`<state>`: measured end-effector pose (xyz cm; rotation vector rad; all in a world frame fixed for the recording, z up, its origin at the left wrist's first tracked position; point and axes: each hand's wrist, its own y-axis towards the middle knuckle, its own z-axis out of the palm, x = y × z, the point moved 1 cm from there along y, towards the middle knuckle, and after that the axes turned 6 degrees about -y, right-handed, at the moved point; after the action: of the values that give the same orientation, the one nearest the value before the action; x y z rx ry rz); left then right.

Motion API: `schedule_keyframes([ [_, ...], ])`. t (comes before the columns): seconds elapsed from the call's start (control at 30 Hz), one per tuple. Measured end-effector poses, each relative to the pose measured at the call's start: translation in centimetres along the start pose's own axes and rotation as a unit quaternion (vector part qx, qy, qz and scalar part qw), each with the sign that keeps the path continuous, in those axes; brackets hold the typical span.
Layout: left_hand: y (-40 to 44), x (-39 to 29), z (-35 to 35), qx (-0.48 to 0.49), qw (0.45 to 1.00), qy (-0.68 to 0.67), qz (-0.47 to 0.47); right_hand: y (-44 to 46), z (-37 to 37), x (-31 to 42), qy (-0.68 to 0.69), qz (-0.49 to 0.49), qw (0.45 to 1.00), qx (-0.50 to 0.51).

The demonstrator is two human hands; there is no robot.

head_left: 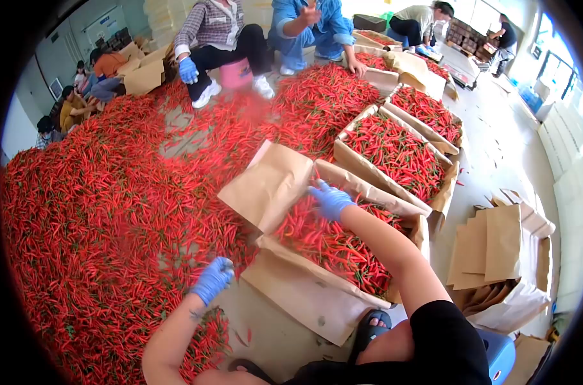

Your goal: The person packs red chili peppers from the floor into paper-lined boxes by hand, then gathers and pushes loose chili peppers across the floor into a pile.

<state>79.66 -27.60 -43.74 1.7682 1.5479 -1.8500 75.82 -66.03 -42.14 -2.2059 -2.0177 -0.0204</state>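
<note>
My right hand (330,200), in a blue glove, is over the far left part of an open paper-lined box of red chillies (349,250), its fingers spread. My left hand (214,278), also gloved in blue, is low beside the large heap of red chillies (99,237), its fingers curled in; whatever they hold, if anything, is hidden. A brown paper flap (272,183) stands out from the box's left end, and another flap (304,292) lies toward my feet. Some chillies by my right hand are blurred.
Filled chilli boxes (394,154) stand beyond mine. Two people sit across the heap, one with a blue glove (189,70). A pink stool (236,74) is under one. Stacked paper-lined boxes (503,247) are at the right, near a blue stool (499,353). More people are farther back.
</note>
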Motion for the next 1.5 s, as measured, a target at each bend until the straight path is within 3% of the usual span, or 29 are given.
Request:
schedule_keyframes([
  [0.03, -0.2, 0.9, 0.2, -0.041, 0.977, 0.148, 0.146, 0.0, 0.4, -0.6, 0.025, 0.035, 0.999, 0.021],
  [0.1, -2.1, 0.8, 1.0, -0.009, 0.959, 0.26, 0.113, -0.6, 1.7, -1.2, 0.047, 0.067, 0.995, 0.047],
  [0.17, -2.3, 2.7, 2.3, 0.003, 0.96, 0.252, 0.123, -1.3, 3.1, -0.7, -0.001, 0.073, 0.996, 0.058],
  [0.2, -2.5, 3.7, 3.1, 0.013, 0.96, 0.25, 0.129, -1.4, 3.7, 0.5, 0.037, 0.087, 0.987, 0.13],
  [0.23, -2.6, 4.4, 3.8, 0.01, 0.961, 0.244, 0.128, -1.9, 3.9, 2.8, -0.012, 0.088, 0.978, 0.19],
  [0.33, -2.6, 5.8, 5.9, 0.053, 0.959, 0.234, 0.15, -3.9, 8.6, 6.5, -0.054, 0.005, 0.984, 0.17],
  [0.4, -2.3, 6.0, 6.9, 0.11, 0.917, 0.3, 0.238, -3.7, 8.3, 6.1, -0.062, -0.036, 0.98, 0.187],
  [0.43, -2.0, 5.8, 7.3, 0.102, 0.92, 0.299, 0.233, -3.4, 7.9, 5.5, -0.075, -0.055, 0.976, 0.197],
  [0.57, -0.1, 1.3, 9.2, 0.105, 0.856, 0.324, 0.39, -1.4, 7.4, 4.7, -0.088, -0.033, 0.971, 0.221],
  [0.63, 1.1, -3.5, 11.3, 0.14, 0.843, 0.342, 0.391, -0.9, 6.7, 5.3, -0.076, -0.01, 0.967, 0.243],
  [0.7, 3.2, -5.4, 13.9, 0.053, 0.796, 0.342, 0.496, -1.6, 7.4, 6.1, -0.105, -0.011, 0.97, 0.218],
  [0.73, 4.1, -6.5, 15.2, 0.01, 0.795, 0.337, 0.505, -2.3, 7.0, 6.4, -0.113, -0.049, 0.969, 0.215],
  [0.83, 7.3, -5.9, 18.6, -0.046, 0.788, 0.332, 0.516, -4.4, 8.9, 5.9, -0.144, -0.138, 0.965, 0.169],
  [0.87, 8.1, -5.4, 19.4, -0.068, 0.82, 0.328, 0.465, -4.6, 9.3, 5.2, -0.141, -0.136, 0.965, 0.172],
  [0.93, 10.4, -3.1, 20.5, -0.094, 0.88, 0.328, 0.331, -4.7, 7.1, 4.5, 0.004, -0.15, 0.952, 0.265],
  [0.97, 10.0, -3.3, 20.6, -0.102, 0.906, 0.312, 0.266, -4.5, 4.5, 4.6, -0.012, -0.14, 0.949, 0.284],
  [1.03, 10.2, -2.5, 21.2, -0.136, 0.859, 0.375, 0.322, -4.9, 5.0, 1.9, -0.072, -0.118, 0.981, 0.136],
  [1.1, 9.4, -2.4, 21.5, -0.145, 0.84, 0.405, 0.33, -6.2, 4.3, -0.1, -0.118, -0.005, 0.993, 0.031],
  [1.17, 9.0, -3.0, 21.5, -0.156, 0.82, 0.434, 0.338, -5.5, 5.7, -2.3, -0.1, 0.049, 0.986, 0.128],
  [1.27, 8.8, -3.4, 21.4, -0.132, 0.832, 0.444, 0.304, -2.1, 6.9, -4.6, -0.065, 0.071, 0.991, 0.093],
  [1.5, 9.0, -3.3, 21.7, -0.136, 0.823, 0.467, 0.292, 3.6, 6.6, -1.2, 0.017, 0.3, 0.947, 0.111],
])
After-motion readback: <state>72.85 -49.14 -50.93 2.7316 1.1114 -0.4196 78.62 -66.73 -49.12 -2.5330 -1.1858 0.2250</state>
